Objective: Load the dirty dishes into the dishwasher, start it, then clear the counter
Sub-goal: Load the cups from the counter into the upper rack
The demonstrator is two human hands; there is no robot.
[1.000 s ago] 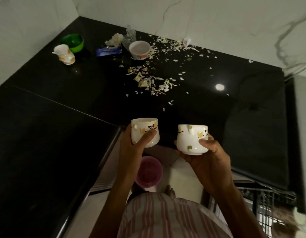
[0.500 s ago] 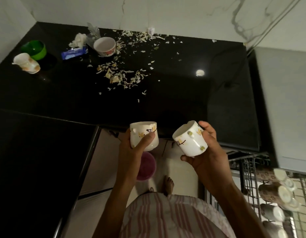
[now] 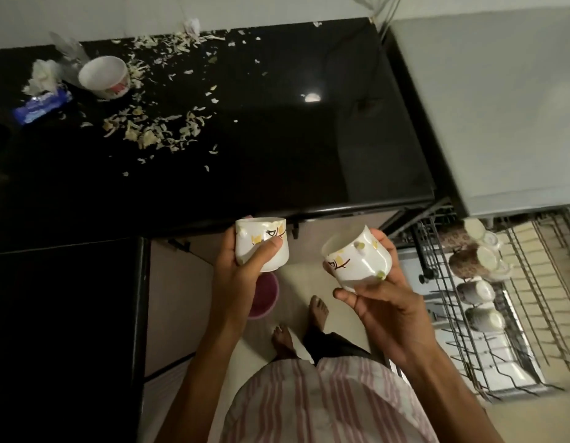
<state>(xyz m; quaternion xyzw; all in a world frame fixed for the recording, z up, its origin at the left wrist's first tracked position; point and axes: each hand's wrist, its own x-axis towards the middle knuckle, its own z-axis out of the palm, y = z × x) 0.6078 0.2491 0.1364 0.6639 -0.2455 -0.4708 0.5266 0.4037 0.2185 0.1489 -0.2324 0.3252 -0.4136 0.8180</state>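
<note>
My left hand (image 3: 242,276) grips a white cup with yellow leaf prints (image 3: 261,241), held upright in front of the black counter's edge (image 3: 309,215). A matching white cup (image 3: 357,260) sits in my right hand (image 3: 382,298), tipped with its mouth toward the upper left. At the right, the pulled-out wire dishwasher rack (image 3: 501,314) holds several mugs (image 3: 475,289) lying on their sides. A white bowl with red print (image 3: 104,76) stands on the counter at the far left.
Scattered pale food scraps (image 3: 155,129) litter the counter. A blue wrapper (image 3: 42,107) and crumpled tissue (image 3: 42,75) lie beside the bowl. The grey appliance top (image 3: 501,107) sits above the rack. A pink bucket (image 3: 264,295) stands on the floor by my bare feet.
The view has swung right, bringing the rack and its mugs into sight. My right hand has tipped its cup further and moved right toward the rack. The green bowl has left the view.
</note>
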